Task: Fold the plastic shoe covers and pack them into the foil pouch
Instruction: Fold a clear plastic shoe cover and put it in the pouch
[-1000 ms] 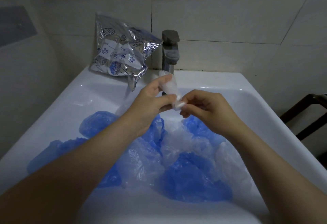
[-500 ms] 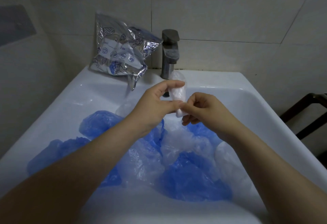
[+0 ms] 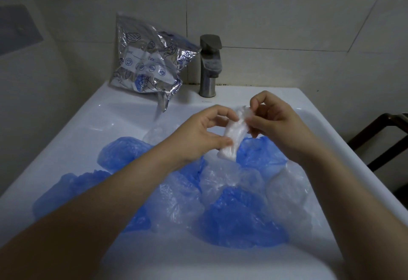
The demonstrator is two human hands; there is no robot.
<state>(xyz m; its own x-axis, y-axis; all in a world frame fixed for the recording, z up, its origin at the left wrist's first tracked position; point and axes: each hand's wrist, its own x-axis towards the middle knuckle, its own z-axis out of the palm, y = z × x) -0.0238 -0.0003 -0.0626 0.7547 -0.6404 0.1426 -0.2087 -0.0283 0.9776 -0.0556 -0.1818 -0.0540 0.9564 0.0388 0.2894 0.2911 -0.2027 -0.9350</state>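
Note:
A clear shoe cover rolled into a narrow bundle (image 3: pixel 235 134) is held above the sink basin. My left hand (image 3: pixel 205 134) pinches its lower part between thumb and fingers. My right hand (image 3: pixel 273 120) pinches its upper end. Below the hands, several loose blue shoe covers (image 3: pixel 240 218) and clear shoe covers (image 3: pixel 229 180) lie crumpled in the white sink (image 3: pixel 88 129). The silver foil pouch (image 3: pixel 150 63) with blue printing leans against the wall at the sink's back left, with blue showing inside it.
A grey metal faucet (image 3: pixel 209 65) stands at the back rim, right of the pouch. Tiled walls enclose the back and left. A dark wooden frame (image 3: pixel 384 134) stands beyond the sink's right edge.
The rolled clear cover has turned more upright and longer between my hands. My right hand rose from its lower end to its upper end; my left hand shifted down to grip the lower part.

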